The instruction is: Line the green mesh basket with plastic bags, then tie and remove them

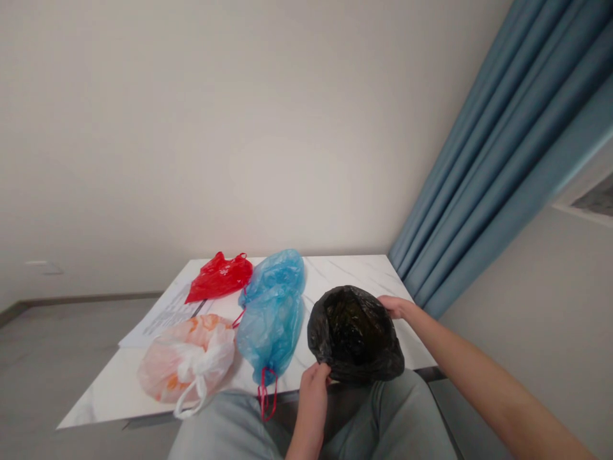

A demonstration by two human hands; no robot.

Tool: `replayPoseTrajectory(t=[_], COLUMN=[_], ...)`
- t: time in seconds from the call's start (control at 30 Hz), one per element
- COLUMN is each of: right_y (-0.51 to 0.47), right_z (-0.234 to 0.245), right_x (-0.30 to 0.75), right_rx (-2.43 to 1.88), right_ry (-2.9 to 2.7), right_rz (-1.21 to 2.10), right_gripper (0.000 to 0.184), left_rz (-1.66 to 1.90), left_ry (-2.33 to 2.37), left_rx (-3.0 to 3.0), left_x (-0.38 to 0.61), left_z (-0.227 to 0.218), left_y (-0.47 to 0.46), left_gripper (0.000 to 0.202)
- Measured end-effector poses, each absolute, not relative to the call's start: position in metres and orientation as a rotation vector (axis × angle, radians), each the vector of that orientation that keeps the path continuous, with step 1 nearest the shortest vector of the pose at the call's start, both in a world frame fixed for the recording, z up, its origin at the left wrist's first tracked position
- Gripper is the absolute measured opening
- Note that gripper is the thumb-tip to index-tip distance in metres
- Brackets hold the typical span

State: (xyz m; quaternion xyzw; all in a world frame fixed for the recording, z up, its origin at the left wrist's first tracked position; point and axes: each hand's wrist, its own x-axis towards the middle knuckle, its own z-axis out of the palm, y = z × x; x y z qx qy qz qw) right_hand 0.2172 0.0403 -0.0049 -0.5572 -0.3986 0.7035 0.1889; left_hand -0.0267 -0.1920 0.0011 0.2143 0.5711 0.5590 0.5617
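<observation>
A black plastic bag (318, 329) stands with its mouth spread wide at the table's front edge, just above my knees. My left hand (315, 378) pinches the near left part of its rim between thumb and fingers. On the far right side, my right hand (393, 306) grips the rim, with some of its fingers hidden behind the plastic. The inside of the bag is dark, and I cannot make out what lies in it. Left of it are two blue plastic bags (271, 326) with red drawstrings, one behind the other.
A knotted white-and-orange plastic bag (191, 358) sits at the table's front left. Behind it lie a red plastic bag (220, 276) and a printed sheet (167, 316). The white marbled table (340, 268) meets the wall; a blue curtain (483, 153) hangs at right.
</observation>
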Motion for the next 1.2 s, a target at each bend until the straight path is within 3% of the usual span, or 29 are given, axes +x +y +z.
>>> replayPoseTrajectory(t=[0.17, 0.33, 0.43, 0.53, 0.7, 0.8, 0.9, 1.0, 1.2], right_y=[0.042, 0.034, 0.020, 0.007, -0.009, -0.021, -0.034, -0.047, -0.065], right_z=[0.006, 0.026, 0.040, 0.053, 0.077, 0.088, 0.089, 0.080, 0.057], right_x=[0.213, 0.206, 0.196, 0.180, 0.165, 0.171, 0.188, 0.207, 0.233], right_rx=[-1.681, -1.525, -1.367, -1.263, -1.171, -1.092, -1.111, -1.285, -1.509], right_ry=[-1.387, -1.680, -1.926, -1.866, -1.436, -1.166, -1.063, -1.146, -1.404], right_rz=[1.451, 0.826, 0.481, 0.562, 0.873, 1.080, 1.070, 0.960, 1.052], right_gripper=[0.019, 0.006, 0.019, 0.028, 0.038, 0.051, 0.057, 0.053, 0.027], left_rz=[1.289, 1.226, 1.254, 1.295, 1.342, 1.327, 1.287, 1.312, 1.508], left_ry=[1.388, 1.439, 1.453, 1.447, 1.337, 1.304, 1.302, 1.328, 1.386], left_rx=[0.620, 0.748, 0.781, 0.672, 0.369, 0.333, 0.410, 0.533, 0.554], left_x=[-0.031, -0.036, -0.032, -0.027, -0.032, -0.044, -0.057, -0.065, -0.067], left_z=[-0.001, 0.005, 0.009, 0.010, 0.013, 0.021, 0.030, 0.033, 0.023], left_y=[-0.191, -0.188, -0.187, -0.184, -0.174, -0.162, -0.148, -0.131, -0.091], left_gripper=[0.030, 0.026, 0.024, 0.029, 0.055, 0.054, 0.048, 0.038, 0.027])
